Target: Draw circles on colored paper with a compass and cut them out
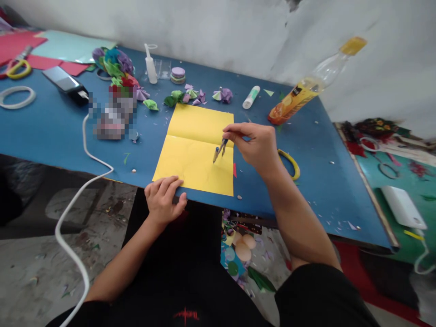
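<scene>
- Several fingertips of the right hand [254, 145] were closed on a small blue metal drawing compass [220, 150], its tips on the creased yellow paper sheet [194, 154].
- Left hand [164, 197], half-curled and gripping nothing, pressed the sheet's 7 o'clock corner.
- Marking the sheet seemed in hand; swinging the compass would call for steady pinning.

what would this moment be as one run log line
left hand: pressing yellow paper at near edge | right hand: holding compass, tip down on paper | surface: blue table
</scene>
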Available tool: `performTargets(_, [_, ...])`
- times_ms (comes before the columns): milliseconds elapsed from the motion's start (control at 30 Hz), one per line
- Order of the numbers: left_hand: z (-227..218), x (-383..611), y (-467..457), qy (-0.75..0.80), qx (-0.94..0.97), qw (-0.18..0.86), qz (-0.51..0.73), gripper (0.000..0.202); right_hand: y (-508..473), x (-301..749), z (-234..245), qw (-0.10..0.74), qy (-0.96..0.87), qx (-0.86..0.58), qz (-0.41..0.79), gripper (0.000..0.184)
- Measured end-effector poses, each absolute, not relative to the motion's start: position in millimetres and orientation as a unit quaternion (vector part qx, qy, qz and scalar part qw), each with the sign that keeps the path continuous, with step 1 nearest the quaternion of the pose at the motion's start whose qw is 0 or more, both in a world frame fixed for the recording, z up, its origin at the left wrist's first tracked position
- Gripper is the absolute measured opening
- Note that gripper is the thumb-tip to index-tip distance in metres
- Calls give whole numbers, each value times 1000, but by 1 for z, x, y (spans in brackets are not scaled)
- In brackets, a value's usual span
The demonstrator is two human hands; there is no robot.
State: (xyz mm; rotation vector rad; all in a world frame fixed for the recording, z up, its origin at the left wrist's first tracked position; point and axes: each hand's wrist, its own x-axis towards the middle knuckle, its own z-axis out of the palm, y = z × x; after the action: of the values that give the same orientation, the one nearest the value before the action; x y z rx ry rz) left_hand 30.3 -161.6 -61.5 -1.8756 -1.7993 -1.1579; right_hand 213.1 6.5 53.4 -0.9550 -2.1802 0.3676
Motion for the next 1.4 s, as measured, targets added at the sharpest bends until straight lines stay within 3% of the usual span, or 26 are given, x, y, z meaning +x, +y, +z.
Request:
performTargets(300, [-60, 30, -161, -615, -654, 151, -414, 23, 5, 223, 67, 330, -825, -457, 43, 22])
performTargets(600, [-62, 30, -161, -615, -651, 139, -423, 22, -27, 241, 74, 180, -854, -469, -135, 37])
performTargets(867, [-61, 30, -162, -619, -652, 130, -419, 22, -33, 223, 82, 85, -881, -427, -186, 42])
performTargets(1033, [-61, 30, -161, -612, -653, 130, -427, 21, -24, 210, 81, 76, -866, -450, -204, 48])
performTargets(1400, [-62, 30, -161, -617, -652, 126, -422, 24, 1, 203, 81, 170, -836, -511, -104, 65])
